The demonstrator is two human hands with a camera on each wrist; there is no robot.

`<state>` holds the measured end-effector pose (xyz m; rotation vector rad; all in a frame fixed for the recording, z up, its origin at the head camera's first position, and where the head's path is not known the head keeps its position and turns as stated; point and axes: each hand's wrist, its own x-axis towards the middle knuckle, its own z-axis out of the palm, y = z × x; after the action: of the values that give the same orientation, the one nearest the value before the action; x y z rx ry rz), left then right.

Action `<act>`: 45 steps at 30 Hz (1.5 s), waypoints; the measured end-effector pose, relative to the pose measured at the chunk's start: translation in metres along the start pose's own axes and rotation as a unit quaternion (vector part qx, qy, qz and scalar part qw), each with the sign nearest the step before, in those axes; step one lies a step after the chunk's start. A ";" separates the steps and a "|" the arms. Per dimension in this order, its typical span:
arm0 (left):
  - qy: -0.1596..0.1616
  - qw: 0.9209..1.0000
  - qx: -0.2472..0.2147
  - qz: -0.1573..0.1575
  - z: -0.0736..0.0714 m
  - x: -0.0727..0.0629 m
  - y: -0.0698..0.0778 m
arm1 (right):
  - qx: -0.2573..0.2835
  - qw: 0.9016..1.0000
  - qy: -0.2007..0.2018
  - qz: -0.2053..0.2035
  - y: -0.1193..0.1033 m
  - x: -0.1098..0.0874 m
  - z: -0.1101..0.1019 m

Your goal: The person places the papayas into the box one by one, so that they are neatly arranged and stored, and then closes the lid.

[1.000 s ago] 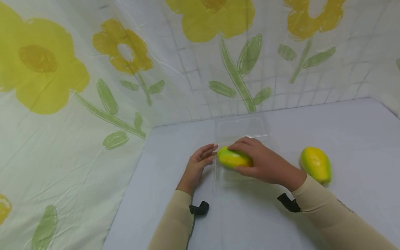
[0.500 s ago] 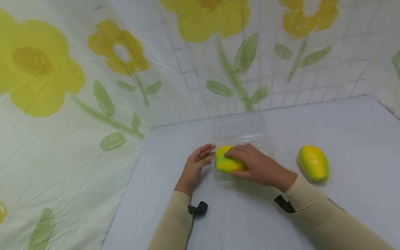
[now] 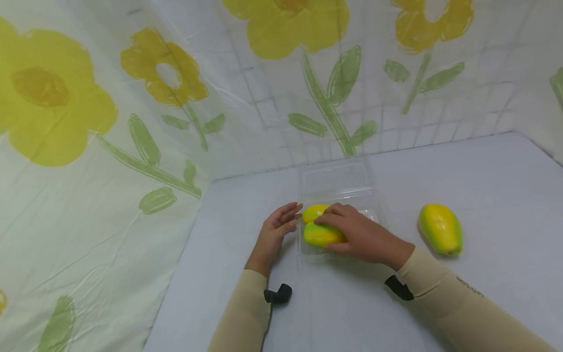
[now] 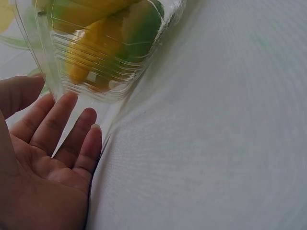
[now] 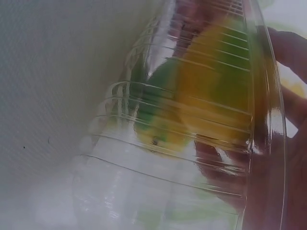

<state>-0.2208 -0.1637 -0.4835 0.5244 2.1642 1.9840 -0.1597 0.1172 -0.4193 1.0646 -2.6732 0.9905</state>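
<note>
My right hand (image 3: 367,239) grips a yellow-green papaya (image 3: 320,235) inside a clear plastic clamshell box (image 3: 306,253). A second papaya (image 3: 314,213) lies in the box just behind it, partly covered by my right fingers. Through the ribbed wall in the right wrist view, the gripped papaya (image 5: 211,91) shows with fingers around it. At the box's left side my left hand (image 3: 274,239) holds nothing. Its fingers (image 4: 64,112) are spread loosely, with fingertips right at the box's rim in the left wrist view.
The box's clear lid (image 3: 335,176) is folded back towards the wall. Another papaya (image 3: 440,229) lies on the white table (image 3: 352,313) to the right, beyond my right forearm. A flower-printed curtain (image 3: 264,98) hangs along the back and left.
My right hand has brought its papaya down and slightly towards me and left in the box, so the papaya behind now shows. The left hand stays almost in place.
</note>
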 end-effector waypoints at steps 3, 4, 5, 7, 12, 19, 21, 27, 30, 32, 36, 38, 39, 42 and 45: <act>0.002 1.000 0.003 -0.002 0.000 0.000 0.000 | -0.004 1.000 -0.010 0.002 0.000 0.000 0.001; 0.003 1.000 0.005 -0.003 0.000 0.000 0.000 | -0.004 1.000 -0.013 0.002 0.000 0.000 0.001; 0.003 1.000 0.006 -0.004 0.000 0.000 0.000 | -0.005 1.000 -0.015 0.002 0.000 0.000 0.001; 0.003 1.000 0.008 -0.005 0.001 0.001 0.001 | -0.005 1.000 -0.018 0.001 0.000 0.000 0.001; 0.003 1.000 0.006 -0.004 0.001 0.000 0.002 | -0.004 1.000 -0.019 -0.001 0.001 -0.001 0.001; 0.004 1.000 0.003 -0.007 0.002 0.000 0.001 | -0.003 1.000 -0.019 -0.007 0.003 -0.002 -0.001; 0.002 1.000 0.001 -0.006 0.001 0.001 0.000 | -0.003 1.000 -0.018 -0.013 0.004 -0.002 0.000; -0.002 1.000 0.005 -0.006 0.000 0.000 0.001 | 0.000 0.999 -0.021 -0.025 0.006 -0.002 0.002; -0.001 1.000 0.006 -0.008 0.000 0.000 0.001 | -0.001 0.999 -0.024 -0.020 0.007 -0.001 0.003; -0.001 1.000 0.006 -0.009 0.001 0.000 0.001 | 0.000 1.000 -0.026 -0.016 0.007 -0.001 0.004; 0.000 1.000 0.004 -0.009 0.001 0.001 0.000 | 0.001 1.000 -0.028 -0.010 0.007 -0.001 0.004; 0.001 1.000 0.002 -0.009 0.000 0.001 0.000 | -0.002 1.000 -0.027 -0.011 0.007 -0.001 0.005; 0.001 1.000 0.002 -0.009 0.000 0.001 -0.001 | -0.004 1.000 -0.027 -0.011 0.007 -0.001 0.004; 0.001 1.000 0.000 -0.008 0.000 0.001 -0.001 | -0.010 1.000 -0.024 -0.014 0.007 -0.001 0.004; 0.002 1.000 -0.002 -0.009 0.000 0.001 0.000 | -0.008 1.000 -0.025 -0.006 0.006 -0.002 0.002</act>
<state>-0.2215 -0.1631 -0.4839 0.4992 2.1597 1.9801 -0.1619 0.1205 -0.4243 1.1151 -2.7070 0.9515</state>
